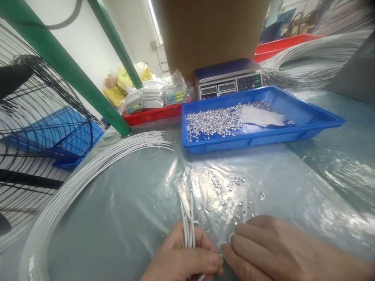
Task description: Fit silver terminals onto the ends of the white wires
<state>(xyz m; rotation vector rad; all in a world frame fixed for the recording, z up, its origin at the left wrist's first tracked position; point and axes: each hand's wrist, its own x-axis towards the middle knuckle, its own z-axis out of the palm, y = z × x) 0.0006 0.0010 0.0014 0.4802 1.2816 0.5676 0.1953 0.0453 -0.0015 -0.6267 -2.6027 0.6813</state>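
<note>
White wires (189, 222), a few short ones, stand up from the left hand (184, 259), which is closed around them at the near edge of the table. Right hand (263, 246) lies just beside it; its thumb and forefinger are pressed together at the tips, but what they pinch is too small to see. Clear plastic sheet (131, 203) covers the table, and small metal pieces (231, 191) are scattered on it in front of the hands. Behind them a blue tray (310, 121) holds many more such pieces. A long bundle of white wires (96, 164) curves along the left. Farther back stand a weighing scale (228, 80), a cardboard box (211, 31) and a red tray (152, 114) with bags. A green beam (67, 70) crosses the left side.
</note>
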